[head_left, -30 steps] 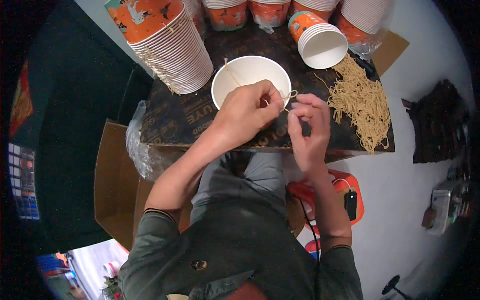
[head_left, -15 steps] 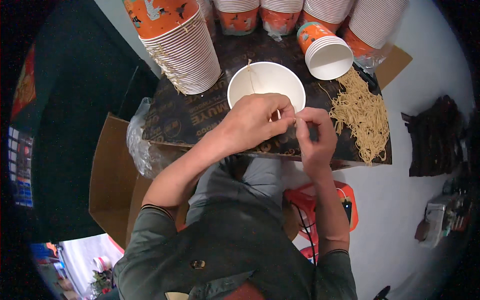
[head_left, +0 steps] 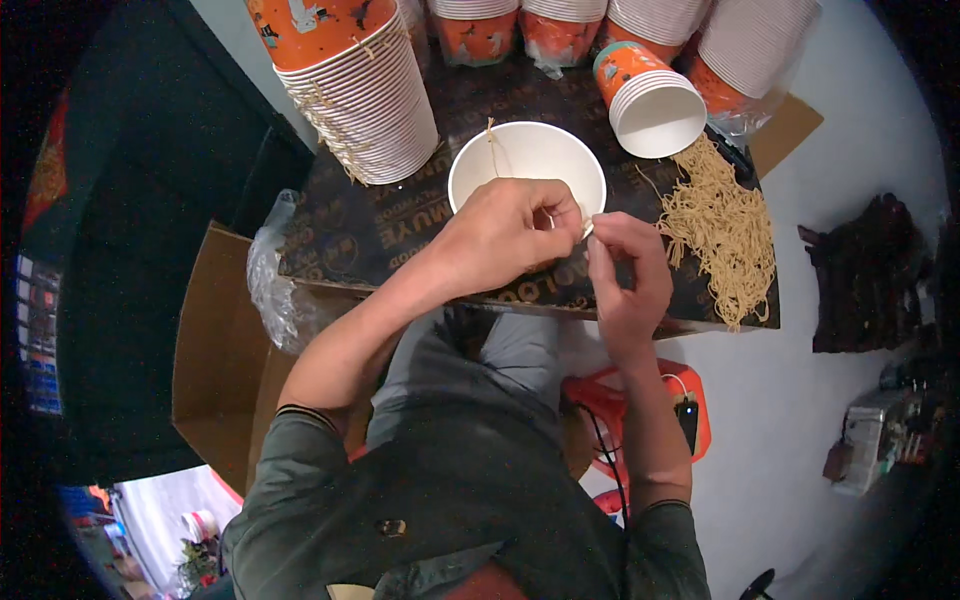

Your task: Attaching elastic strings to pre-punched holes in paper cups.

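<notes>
A white paper bucket stands mouth up at the table's near edge. Tan string hangs from its far rim, with a small knot at the top. Over the near right rim, my left hand closes thumb and forefinger in a pinch. My right hand pinches at the same spot, fingertips almost meeting the left's. A small pale bit of string shows between them; the fingers hide most of it. A loose heap of tan string lies right of my right hand.
A tall stack of orange and white paper buckets stands at the left, strings dangling from the rims. More wrapped stacks line the back. A short stack lies on its side above the string heap. An open cardboard box sits left of the table.
Both hands stay at the near right rim, fingertips shifting slightly, and a pale bit now shows between them. The whole view has shifted a little.
</notes>
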The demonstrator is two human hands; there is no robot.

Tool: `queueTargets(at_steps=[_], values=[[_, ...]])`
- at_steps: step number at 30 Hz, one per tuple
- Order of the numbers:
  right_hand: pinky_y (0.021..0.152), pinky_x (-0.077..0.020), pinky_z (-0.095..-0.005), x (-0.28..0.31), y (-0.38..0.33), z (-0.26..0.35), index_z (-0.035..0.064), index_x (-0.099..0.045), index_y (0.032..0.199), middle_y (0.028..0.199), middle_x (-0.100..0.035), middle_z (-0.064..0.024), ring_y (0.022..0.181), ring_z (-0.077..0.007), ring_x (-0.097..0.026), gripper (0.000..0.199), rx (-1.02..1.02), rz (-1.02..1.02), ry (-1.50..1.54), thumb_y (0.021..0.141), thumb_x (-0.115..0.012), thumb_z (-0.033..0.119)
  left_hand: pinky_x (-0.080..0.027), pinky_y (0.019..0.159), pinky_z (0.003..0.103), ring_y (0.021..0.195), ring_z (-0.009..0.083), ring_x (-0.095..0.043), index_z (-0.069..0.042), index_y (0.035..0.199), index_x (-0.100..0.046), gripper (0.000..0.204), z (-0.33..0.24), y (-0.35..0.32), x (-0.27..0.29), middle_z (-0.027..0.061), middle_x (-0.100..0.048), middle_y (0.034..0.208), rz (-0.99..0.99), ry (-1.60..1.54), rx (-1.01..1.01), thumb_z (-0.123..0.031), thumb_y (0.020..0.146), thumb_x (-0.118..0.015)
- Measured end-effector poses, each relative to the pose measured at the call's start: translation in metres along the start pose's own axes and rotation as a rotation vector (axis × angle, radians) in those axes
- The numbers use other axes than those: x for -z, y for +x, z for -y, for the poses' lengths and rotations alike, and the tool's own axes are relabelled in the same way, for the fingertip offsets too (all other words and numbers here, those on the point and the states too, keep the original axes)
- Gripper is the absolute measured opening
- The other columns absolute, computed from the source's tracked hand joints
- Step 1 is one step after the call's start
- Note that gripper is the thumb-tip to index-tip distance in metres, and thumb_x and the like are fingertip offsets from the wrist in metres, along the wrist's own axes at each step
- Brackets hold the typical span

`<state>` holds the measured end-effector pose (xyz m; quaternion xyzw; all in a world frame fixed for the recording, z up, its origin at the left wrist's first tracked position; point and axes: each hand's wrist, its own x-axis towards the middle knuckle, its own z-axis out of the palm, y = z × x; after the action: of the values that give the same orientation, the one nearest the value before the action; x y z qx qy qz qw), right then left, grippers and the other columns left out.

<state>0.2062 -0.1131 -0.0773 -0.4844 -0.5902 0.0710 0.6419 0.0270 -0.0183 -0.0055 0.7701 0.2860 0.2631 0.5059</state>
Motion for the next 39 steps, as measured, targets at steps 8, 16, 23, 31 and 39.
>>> queueTargets(at_steps=[8,16,23,31,39], values=[[0.084,-0.0627,-0.0354,0.002,0.009,0.002,0.0078,-0.076,0.113,0.116,-0.075,-0.0097,0.102,-0.0265,-0.076,0.029,0.164,0.034,-0.238,0.087,-0.085,-0.003,-0.053,0.068,0.034,0.071,0.0116,-0.065,0.004,0.099,-0.073,0.02,0.001,0.001,0.001,0.0076,-0.071,0.076,-0.006,0.012,0.023,-0.016,0.097,-0.071],[0.082,-0.062,-0.035,0.004,0.014,0.009,0.0072,-0.077,0.106,0.11,-0.075,-0.0077,0.098,-0.0241,-0.075,0.024,0.06,0.035,-0.194,0.086,-0.086,-0.003,-0.057,0.075,0.028,0.082,0.0046,-0.063,0.004,0.111,-0.074,0.021,-0.007,-0.002,0.005,-0.001,-0.071,0.089,0.079,0.076,0.079,-0.017,0.107,-0.071],[0.08,-0.0611,-0.0354,0.009,0.02,0.018,0.0049,-0.075,0.103,0.11,-0.073,-0.0084,0.095,-0.0239,-0.074,0.017,-0.014,0.104,-0.181,0.089,-0.081,-0.003,-0.057,0.073,0.03,0.08,0.0103,-0.069,0.003,0.105,-0.073,0.02,-0.009,-0.011,-0.006,0.0054,-0.073,0.085,-0.045,0.256,-0.046,-0.017,0.106,-0.071],[0.087,-0.0602,-0.0378,0.013,0.028,0.022,0.0041,-0.069,0.104,0.115,-0.069,-0.0099,0.102,-0.0278,-0.073,0.02,0.016,0.192,-0.24,0.087,-0.077,-0.004,-0.057,0.074,0.046,0.087,0.0383,-0.069,-0.004,0.108,-0.069,0.014,-0.014,-0.024,-0.022,0.0149,-0.071,0.095,-0.255,0.715,-0.423,-0.012,0.098,-0.074],[0.081,-0.0605,-0.0375,0.016,0.037,0.028,0.005,-0.067,0.104,0.115,-0.067,-0.0093,0.099,-0.027,-0.072,0.017,-0.018,0.315,-0.245,0.092,-0.078,0.0,-0.057,0.084,0.048,0.1,0.0376,-0.07,-0.004,0.108,-0.067,0.015,-0.009,-0.027,-0.027,0.0133,-0.072,0.106,-0.357,0.673,-0.381,-0.008,0.096,-0.074]])
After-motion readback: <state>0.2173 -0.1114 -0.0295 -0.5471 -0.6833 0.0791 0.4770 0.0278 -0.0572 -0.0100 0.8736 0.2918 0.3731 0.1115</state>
